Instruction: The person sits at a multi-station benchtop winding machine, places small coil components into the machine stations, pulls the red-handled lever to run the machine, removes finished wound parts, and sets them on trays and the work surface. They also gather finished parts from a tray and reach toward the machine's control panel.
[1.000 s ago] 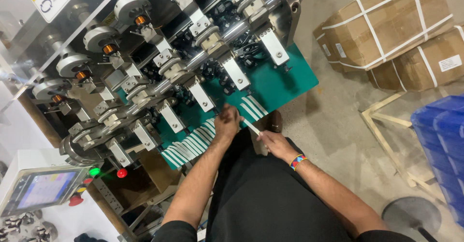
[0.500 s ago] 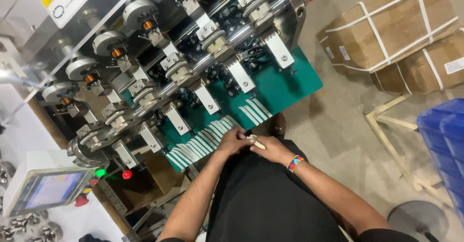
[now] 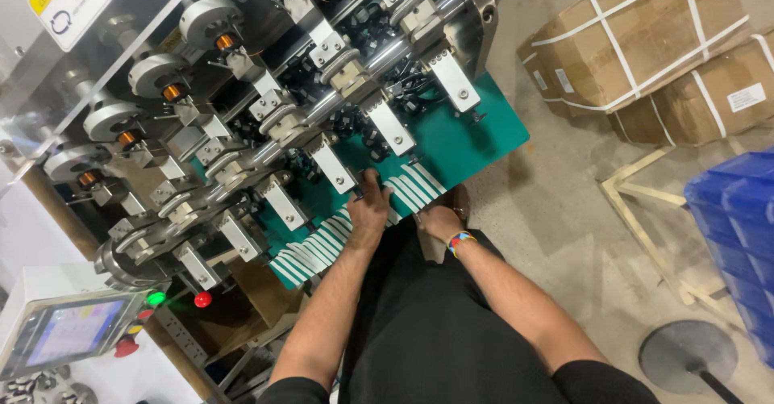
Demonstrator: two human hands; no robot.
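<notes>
Head view: the left hand [image 3: 369, 207] is laid flat, fingers spread, on the white strips [image 3: 355, 228] lined along the near edge of the green plate [image 3: 472, 134]. The right hand [image 3: 442, 220] is curled at that edge; its grasp cannot be told.

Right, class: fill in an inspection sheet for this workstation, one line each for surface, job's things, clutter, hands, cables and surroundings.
Surface: green deck on the machine, partly covered by parts.
Job's things: rows of white strips along the deck's near edge; a line of metal winding heads above them.
Clutter: nothing seen.
Hands: left hand rests on the strips; right hand is at the deck's edge, wristband on; whether it holds anything cannot be told.
Cables: dark wiring behind the heads.
Surroundings: strapped cardboard boxes, blue crates, wooden frame, touchscreen panel on the concrete floor side.
</notes>
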